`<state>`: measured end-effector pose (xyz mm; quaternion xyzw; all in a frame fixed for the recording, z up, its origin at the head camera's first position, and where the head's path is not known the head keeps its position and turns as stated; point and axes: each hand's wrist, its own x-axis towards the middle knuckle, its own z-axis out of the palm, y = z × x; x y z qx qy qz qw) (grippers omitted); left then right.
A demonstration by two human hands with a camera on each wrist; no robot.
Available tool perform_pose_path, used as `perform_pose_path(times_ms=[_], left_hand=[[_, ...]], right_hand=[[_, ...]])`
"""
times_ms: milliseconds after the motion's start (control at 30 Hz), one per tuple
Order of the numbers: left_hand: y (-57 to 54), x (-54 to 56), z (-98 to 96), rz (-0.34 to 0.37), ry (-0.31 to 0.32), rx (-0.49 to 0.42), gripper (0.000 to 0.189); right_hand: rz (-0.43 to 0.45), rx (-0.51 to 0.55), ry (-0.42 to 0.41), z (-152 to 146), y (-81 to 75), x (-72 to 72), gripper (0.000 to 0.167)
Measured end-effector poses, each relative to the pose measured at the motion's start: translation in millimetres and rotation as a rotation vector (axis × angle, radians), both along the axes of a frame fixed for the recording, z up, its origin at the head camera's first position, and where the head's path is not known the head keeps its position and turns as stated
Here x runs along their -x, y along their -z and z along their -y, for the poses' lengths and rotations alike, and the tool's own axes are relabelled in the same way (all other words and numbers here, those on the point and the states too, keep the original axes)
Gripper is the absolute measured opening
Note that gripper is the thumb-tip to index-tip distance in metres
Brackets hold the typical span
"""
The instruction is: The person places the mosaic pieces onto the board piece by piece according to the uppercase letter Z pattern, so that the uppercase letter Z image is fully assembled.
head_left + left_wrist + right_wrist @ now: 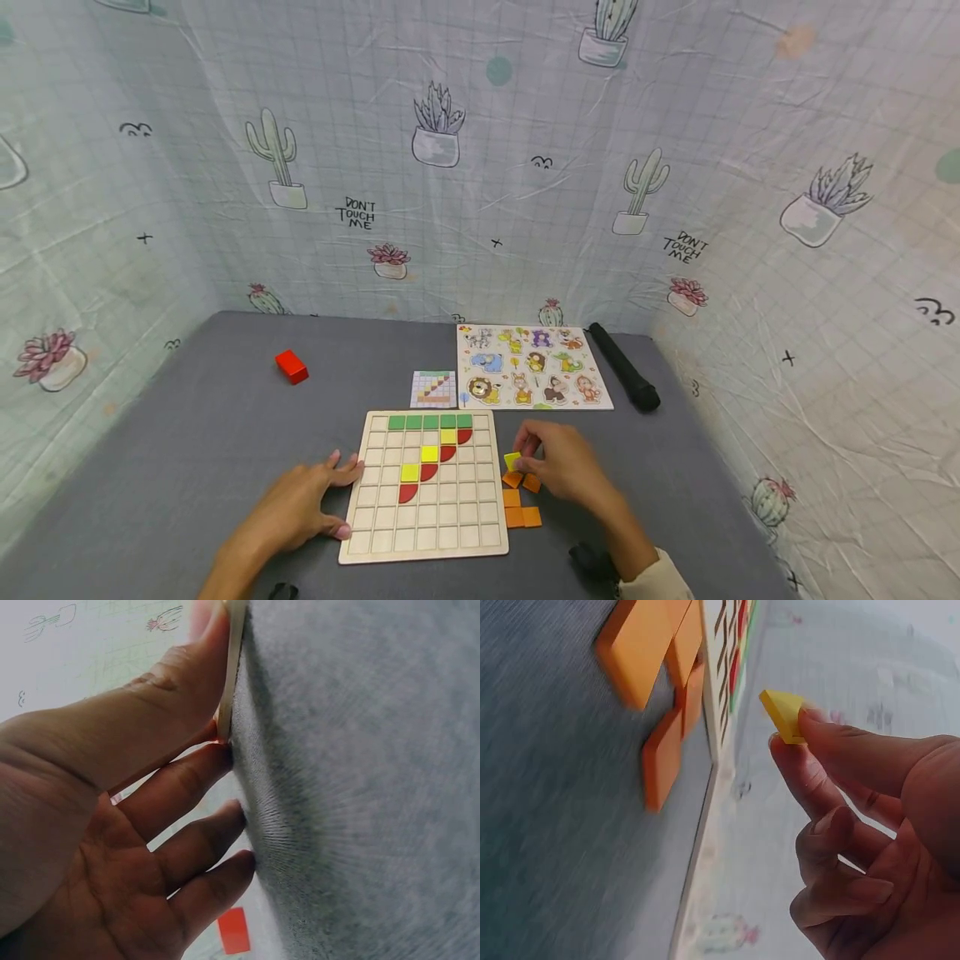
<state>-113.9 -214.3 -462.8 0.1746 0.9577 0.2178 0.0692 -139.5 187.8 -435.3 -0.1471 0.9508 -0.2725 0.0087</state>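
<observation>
A wooden grid board (420, 533) lies flat, with a row of green tiles (431, 422) near its top. Below them yellow square tiles (429, 454) and red quarter-round tiles (428, 472) step down to the left. My left hand (300, 504) rests at the board's left edge, thumb and fingertips against it, fingers spread. Between thumb and index finger, my right hand (558, 462) pinches a yellow square tile (784, 716), raised just off the board's right side. Orange tiles (512, 497) lie beneath and beside that hand, several of them, some turned askew.
Behind the board are a small pattern card (433, 389), an animal picture board (517, 379) and a black microphone (622, 367). A red block (292, 367) sits at the back left. Patterned cloth (480, 208) surrounds the grey table (225, 400).
</observation>
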Motion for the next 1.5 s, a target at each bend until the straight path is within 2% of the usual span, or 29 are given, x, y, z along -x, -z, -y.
perform_pose_path(times_ms=[267, 600, 833, 1000, 1267, 1500], left_hand=[[0.7, 0.2, -2.0, 0.010, -0.015, 0.010, 0.097], [0.9, 0.7, -2.4, -0.001, -0.011, 0.002, 0.097], [0.8, 0.6, -2.6, 0.003, -0.006, -0.002, 0.097], [2.4, 0.1, -1.7, -0.025, 0.010, -0.010, 0.095], [4.8, 0.2, 0.1, -0.064, 0.028, -0.029, 0.094], [5.2, 0.0, 1.4, -0.035, 0.017, -0.025, 0.095]], right_hand=[[-0.003, -0.006, -0.106, 35, -10.0, 4.4, 0.019], [0.039, 0.019, -0.202, 78, -4.8, 9.7, 0.013], [0.089, 0.056, -0.221, 107, 3.8, 7.7, 0.018], [0.125, 0.066, -0.214, 125, 9.8, 6.4, 0.021], [0.130, -0.006, -0.205, 143, 15.4, 5.2, 0.021], [0.131, -0.076, -0.188, 158, 19.2, 5.4, 0.022]])
